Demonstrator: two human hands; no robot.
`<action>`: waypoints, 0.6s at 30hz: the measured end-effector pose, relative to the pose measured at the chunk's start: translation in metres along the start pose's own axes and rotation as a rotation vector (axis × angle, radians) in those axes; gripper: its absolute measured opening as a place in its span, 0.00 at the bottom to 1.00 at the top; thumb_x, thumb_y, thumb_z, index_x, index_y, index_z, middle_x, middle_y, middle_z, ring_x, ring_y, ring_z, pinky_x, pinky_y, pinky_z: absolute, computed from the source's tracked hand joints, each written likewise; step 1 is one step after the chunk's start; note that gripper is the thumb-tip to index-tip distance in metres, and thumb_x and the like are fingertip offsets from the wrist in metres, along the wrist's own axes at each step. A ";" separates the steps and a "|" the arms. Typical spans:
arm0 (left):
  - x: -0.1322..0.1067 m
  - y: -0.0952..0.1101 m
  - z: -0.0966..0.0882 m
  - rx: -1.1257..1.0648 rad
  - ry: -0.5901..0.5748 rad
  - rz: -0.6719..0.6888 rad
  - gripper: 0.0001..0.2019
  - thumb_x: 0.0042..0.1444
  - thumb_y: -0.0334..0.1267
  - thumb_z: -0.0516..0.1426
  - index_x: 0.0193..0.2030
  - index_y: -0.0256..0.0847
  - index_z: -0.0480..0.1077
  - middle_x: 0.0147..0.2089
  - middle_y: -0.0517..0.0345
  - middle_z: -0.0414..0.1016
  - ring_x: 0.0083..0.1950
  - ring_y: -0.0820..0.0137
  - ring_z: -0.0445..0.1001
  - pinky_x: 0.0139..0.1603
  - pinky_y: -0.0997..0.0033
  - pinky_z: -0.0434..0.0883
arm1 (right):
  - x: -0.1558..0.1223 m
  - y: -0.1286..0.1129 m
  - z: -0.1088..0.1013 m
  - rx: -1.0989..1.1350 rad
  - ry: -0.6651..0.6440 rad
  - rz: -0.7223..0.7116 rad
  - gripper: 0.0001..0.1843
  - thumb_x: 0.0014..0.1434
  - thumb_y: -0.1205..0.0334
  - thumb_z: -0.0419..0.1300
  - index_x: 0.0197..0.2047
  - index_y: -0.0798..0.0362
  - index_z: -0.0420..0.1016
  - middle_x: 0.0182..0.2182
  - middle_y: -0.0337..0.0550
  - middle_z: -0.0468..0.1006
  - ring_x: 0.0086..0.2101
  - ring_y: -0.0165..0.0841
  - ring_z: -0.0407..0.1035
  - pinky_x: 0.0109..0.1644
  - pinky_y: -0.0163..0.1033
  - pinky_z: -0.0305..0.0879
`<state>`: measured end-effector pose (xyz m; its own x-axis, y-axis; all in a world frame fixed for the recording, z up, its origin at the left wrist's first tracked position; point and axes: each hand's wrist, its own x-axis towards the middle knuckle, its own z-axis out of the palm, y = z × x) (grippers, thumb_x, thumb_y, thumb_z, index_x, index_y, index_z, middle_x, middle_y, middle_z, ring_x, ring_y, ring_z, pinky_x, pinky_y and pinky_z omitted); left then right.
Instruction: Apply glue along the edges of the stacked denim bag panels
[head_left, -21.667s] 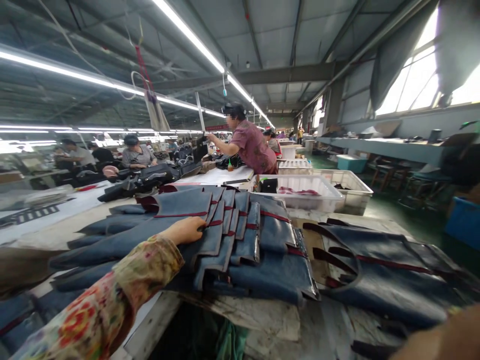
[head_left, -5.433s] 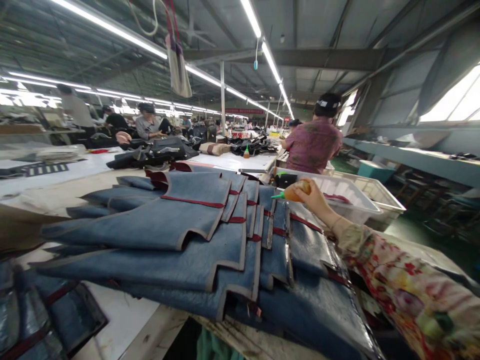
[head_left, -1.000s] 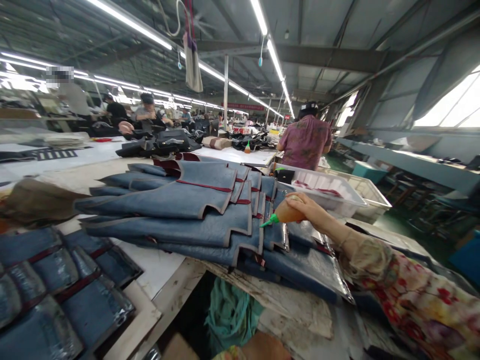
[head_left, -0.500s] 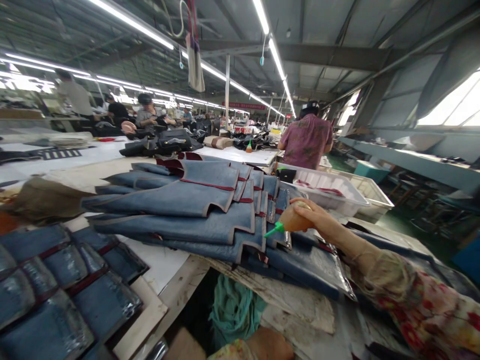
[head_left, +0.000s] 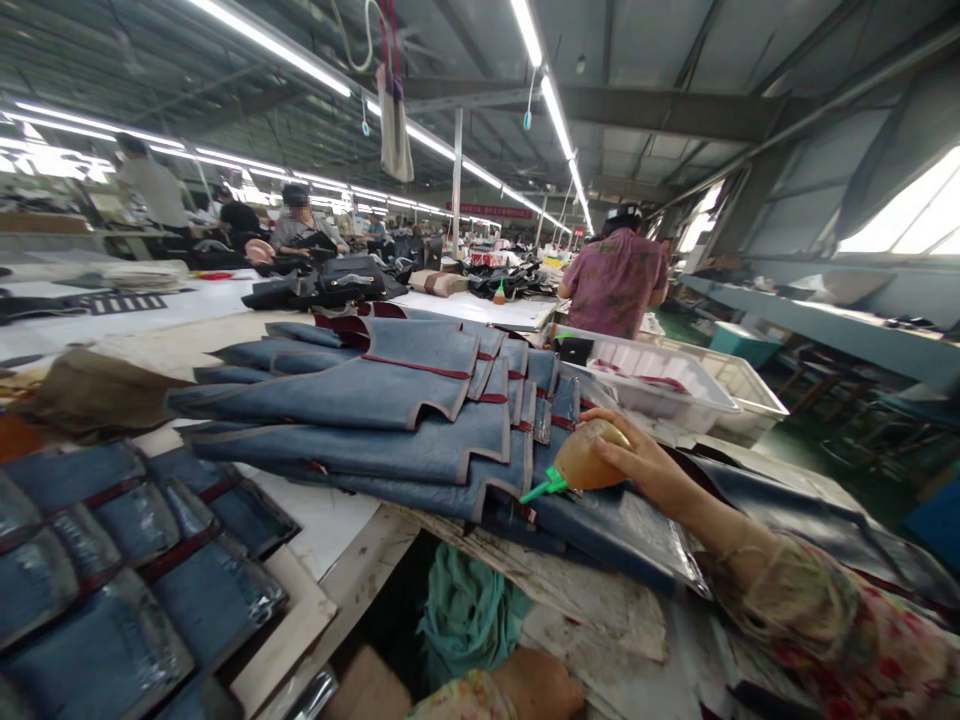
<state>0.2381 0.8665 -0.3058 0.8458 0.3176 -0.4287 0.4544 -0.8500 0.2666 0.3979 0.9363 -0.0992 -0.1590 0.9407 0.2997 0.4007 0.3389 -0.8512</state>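
My right hand (head_left: 634, 452) is wrapped round a squeeze bottle (head_left: 589, 458) of amber liquid, tilted so its green nozzle points down and left. The nozzle tip is at the cut corner of a blue panel with grey edging (head_left: 420, 490); whether it touches I cannot tell. That panel lies low in a fanned stack of blue panels (head_left: 405, 350) with dark red strips. My left hand (head_left: 536, 685) is low at the bottom edge, in front of a teal cloth (head_left: 469, 610); its fingers are hidden.
Blue pieces with clear pockets (head_left: 82, 540) lie at the left. Behind the stack stand white crates (head_left: 667, 400). Another squeeze bottle (head_left: 499, 291) and black bags (head_left: 330, 282) are on the far table. A person in a purple shirt (head_left: 615, 275) stands beyond the crates.
My right hand has brought the bottle slightly down and left, so the nozzle tip moved from the panel's upper edge to its lower corner. My left hand is almost unmoved.
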 end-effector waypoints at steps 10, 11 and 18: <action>-0.004 0.002 -0.007 0.031 -0.057 -0.019 0.16 0.57 0.38 0.47 0.46 0.35 0.70 0.42 0.41 0.76 0.43 0.55 0.76 0.34 0.62 0.74 | 0.013 0.008 -0.002 -0.013 0.107 -0.035 0.24 0.54 0.44 0.58 0.49 0.47 0.65 0.43 0.40 0.70 0.43 0.39 0.63 0.48 0.41 0.59; 0.000 0.000 -0.003 0.028 -0.056 -0.016 0.16 0.57 0.38 0.47 0.45 0.35 0.71 0.42 0.41 0.76 0.42 0.55 0.76 0.34 0.62 0.74 | 0.012 0.008 -0.001 -0.014 0.084 -0.033 0.24 0.54 0.44 0.58 0.50 0.47 0.65 0.43 0.40 0.70 0.44 0.40 0.63 0.48 0.41 0.58; 0.023 -0.010 0.020 -0.041 0.006 0.000 0.13 0.54 0.43 0.53 0.39 0.37 0.72 0.35 0.47 0.76 0.34 0.60 0.75 0.29 0.66 0.72 | 0.024 0.010 -0.003 -0.062 0.092 -0.050 0.27 0.52 0.42 0.58 0.49 0.50 0.65 0.42 0.42 0.69 0.43 0.41 0.63 0.49 0.44 0.58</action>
<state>0.2473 0.8739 -0.3353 0.8472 0.3202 -0.4239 0.4653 -0.8322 0.3015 0.4008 0.9617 -0.0989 -0.0976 0.9192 0.3814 0.4498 0.3826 -0.8070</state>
